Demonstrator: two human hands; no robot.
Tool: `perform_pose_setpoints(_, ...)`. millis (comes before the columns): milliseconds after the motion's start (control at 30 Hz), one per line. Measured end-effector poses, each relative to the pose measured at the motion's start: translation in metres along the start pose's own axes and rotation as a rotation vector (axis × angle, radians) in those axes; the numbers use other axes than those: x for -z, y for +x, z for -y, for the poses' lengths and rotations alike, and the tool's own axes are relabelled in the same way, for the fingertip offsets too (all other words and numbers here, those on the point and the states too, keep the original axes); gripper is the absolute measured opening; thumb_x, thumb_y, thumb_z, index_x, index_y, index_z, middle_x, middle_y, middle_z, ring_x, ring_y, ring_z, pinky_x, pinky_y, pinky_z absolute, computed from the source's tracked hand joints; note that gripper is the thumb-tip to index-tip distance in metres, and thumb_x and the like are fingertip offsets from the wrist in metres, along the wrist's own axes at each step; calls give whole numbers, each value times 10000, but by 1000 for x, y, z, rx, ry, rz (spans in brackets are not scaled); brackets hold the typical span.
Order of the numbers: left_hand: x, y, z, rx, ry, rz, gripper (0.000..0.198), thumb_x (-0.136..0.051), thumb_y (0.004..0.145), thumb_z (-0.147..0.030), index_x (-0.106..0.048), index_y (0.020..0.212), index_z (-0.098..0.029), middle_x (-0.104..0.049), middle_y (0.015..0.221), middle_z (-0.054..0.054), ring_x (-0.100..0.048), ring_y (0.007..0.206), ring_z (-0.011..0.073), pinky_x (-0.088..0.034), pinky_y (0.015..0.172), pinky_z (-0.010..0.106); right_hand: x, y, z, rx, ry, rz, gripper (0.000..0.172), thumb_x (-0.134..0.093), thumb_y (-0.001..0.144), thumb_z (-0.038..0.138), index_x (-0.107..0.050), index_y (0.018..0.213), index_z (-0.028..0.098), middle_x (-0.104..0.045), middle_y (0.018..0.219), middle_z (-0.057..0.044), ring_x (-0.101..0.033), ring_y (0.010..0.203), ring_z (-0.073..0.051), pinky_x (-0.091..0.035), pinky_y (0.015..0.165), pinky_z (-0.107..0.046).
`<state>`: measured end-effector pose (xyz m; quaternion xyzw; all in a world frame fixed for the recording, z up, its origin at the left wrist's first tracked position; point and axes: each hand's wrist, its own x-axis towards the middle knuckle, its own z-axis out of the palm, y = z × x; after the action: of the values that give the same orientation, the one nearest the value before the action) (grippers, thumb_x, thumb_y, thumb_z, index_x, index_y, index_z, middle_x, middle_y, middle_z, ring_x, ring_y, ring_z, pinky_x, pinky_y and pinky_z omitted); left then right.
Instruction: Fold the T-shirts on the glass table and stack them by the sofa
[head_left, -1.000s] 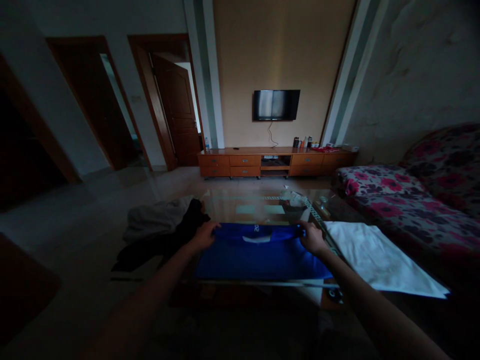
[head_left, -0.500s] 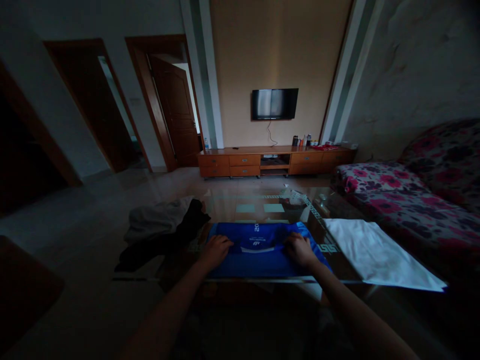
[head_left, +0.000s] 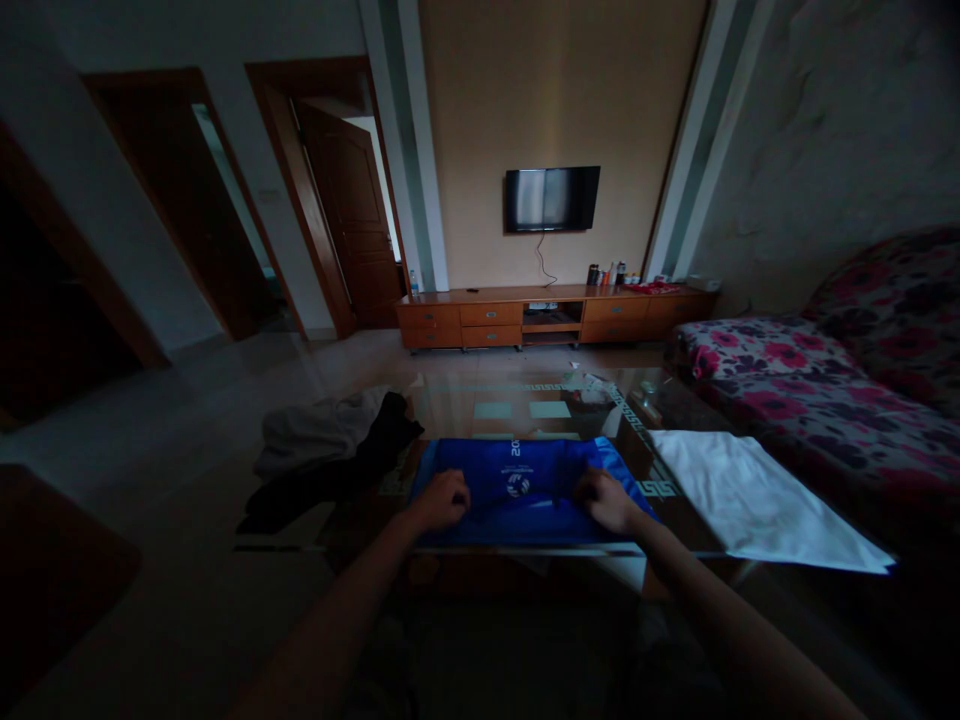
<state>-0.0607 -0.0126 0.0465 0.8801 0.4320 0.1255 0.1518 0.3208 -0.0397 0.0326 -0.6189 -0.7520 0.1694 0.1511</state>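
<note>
A blue shirt (head_left: 525,470) with a white logo lies folded on the near edge of a glass coffee table (head_left: 525,400). My left hand (head_left: 441,498) rests on the shirt's near left part, fingers curled onto the cloth. On the near right part sits my right hand (head_left: 606,500), also curled on the fabric. Both hands seem to pinch the folded edge they brought toward me.
A white cloth (head_left: 750,500) lies on the table's right side. A heap of grey and black clothes (head_left: 330,450) sits at the table's left. A floral sofa (head_left: 825,380) stands to the right. A wooden TV cabinet (head_left: 547,315) lines the far wall.
Both hands have pulled the shirt's far edge toward me, folding it over. The shirt now looks shorter, with its logo showing on top.
</note>
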Motion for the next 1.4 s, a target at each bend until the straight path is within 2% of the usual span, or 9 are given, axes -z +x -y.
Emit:
perform_pose_setpoints(67, -1, 3, 0, 7, -18, -39, 266, -539, 714, -81, -752, 774, -229, -658, 930, 48, -628, 972, 200, -482, 915, 319, 1, 1, -2, -14, 6, 41, 266, -519, 803, 162, -770, 884, 196, -696, 1088, -76, -604, 1101, -224, -426, 988, -300)
perform_pose_setpoints(200, -8, 8, 3, 111, 93, -191, 394, -506, 892, -230, -682, 1244, -228, -610, 1317, 101, -550, 1242, 249, -407, 1089, 407, -6, 3, -4, -136, -111, -100, 446, -436, 962, 380, -637, 1329, 223, -544, 1432, -105, -473, 1322, -285, -369, 1089, -432)
perform_pose_setpoints(367, -20, 13, 13, 287, 226, -84, 573, -469, 961, -508, -464, 1487, -282, -375, 1603, 92, -304, 1485, 313, -214, 1207, 519, -25, 7, -5, -220, -247, -39, 637, -324, 994, 591, -355, 1562, 304, -233, 1659, -55, -124, 1524, -359, -214, 1162, -592)
perform_pose_setpoints(567, -30, 22, 23, 308, 259, -107, 597, -444, 965, -523, -412, 1519, -303, -355, 1615, 83, -279, 1499, 308, -166, 1217, 517, -25, 18, -17, -255, -265, -13, 724, -273, 983, 638, -239, 1604, 268, -176, 1674, -52, -83, 1534, -353, -153, 1178, -610)
perform_pose_setpoints(833, -26, 50, 2, 243, 280, -261, 516, -374, 992, -440, -496, 1443, -219, -473, 1520, 117, -400, 1419, 279, -163, 1232, 451, -20, 35, 18, -216, -299, -176, 619, -333, 997, 504, -438, 1501, 160, -272, 1627, -156, -170, 1509, -332, -148, 1187, -555)
perform_pose_setpoints(1000, -37, 56, -2, 222, 221, -122, 703, -455, 940, -586, -339, 1552, -260, -296, 1641, 83, -240, 1511, 313, -171, 1226, 480, -35, 42, 40, -189, -231, -35, 748, -352, 926, 719, -257, 1583, 373, -56, 1692, -58, -21, 1519, -435, -53, 1140, -694)
perform_pose_setpoints(1100, -40, 58, -3, 280, 233, -92, 711, -478, 912, -634, -398, 1522, -277, -341, 1621, 89, -270, 1494, 349, -205, 1205, 523, -38, 46, 45, -258, -214, 15, 823, -338, 879, 803, -291, 1573, 363, -116, 1681, -96, -47, 1498, -492, -8, 1094, -753)
perform_pose_setpoints(1233, -41, 77, -15, 243, 286, -190, 587, -390, 977, -516, -466, 1479, -222, -401, 1586, 108, -326, 1472, 299, -191, 1222, 494, -41, 63, 62, -263, -233, -109, 752, -216, 977, 669, -403, 1527, 192, -259, 1629, -174, -117, 1513, -402, -10, 1148, -679)
perform_pose_setpoints(1400, -52, 99, -23, 252, 263, -112, 618, -339, 986, -523, -357, 1546, -261, -324, 1633, 43, -245, 1515, 257, -173, 1236, 483, -61, 88, 84, -124, -242, -47, 717, -145, 1008, 586, -246, 1603, 198, -116, 1684, -64, -7, 1550, -259, 31, 1217, -526)
